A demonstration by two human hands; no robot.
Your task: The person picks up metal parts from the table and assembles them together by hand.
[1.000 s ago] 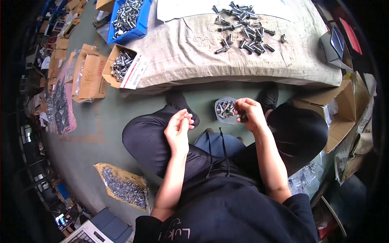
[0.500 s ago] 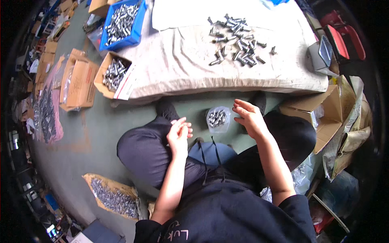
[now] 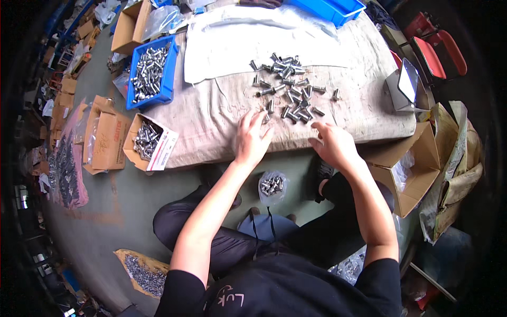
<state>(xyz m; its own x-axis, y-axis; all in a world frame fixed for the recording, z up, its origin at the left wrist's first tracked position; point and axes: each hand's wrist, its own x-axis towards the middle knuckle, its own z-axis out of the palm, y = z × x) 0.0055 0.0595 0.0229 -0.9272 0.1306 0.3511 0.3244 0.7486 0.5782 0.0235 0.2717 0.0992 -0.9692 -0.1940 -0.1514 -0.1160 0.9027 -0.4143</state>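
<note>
A loose pile of shiny, bolt-like metal parts (image 3: 296,95) lies on the cloth-covered table (image 3: 211,116) in front of me. My left hand (image 3: 252,140) reaches to the pile's near left side, fingers stretched out. Its fingertips are beside one or two of the parts, and I cannot make out whether they touch. Over the table's near edge, my right hand (image 3: 337,145) has its thumb and fingers apart, just short of the pile's right side, with nothing seen in it. Between my legs, below the table edge, stands a clear plastic bag (image 3: 272,196) with more of these parts inside.
At the table's left are a blue bin (image 3: 171,68) and a cardboard box (image 3: 129,145), both holding metal parts. Another blue bin (image 3: 351,11) stands at the far edge. An open carton (image 3: 417,174) is at my right. Small parts lie on a sheet (image 3: 142,272) at the floor's lower left.
Both hands have moved forward from above my lap to the table, the left reaching the near side of the pile. The view has shifted, showing more of the table's far side.
</note>
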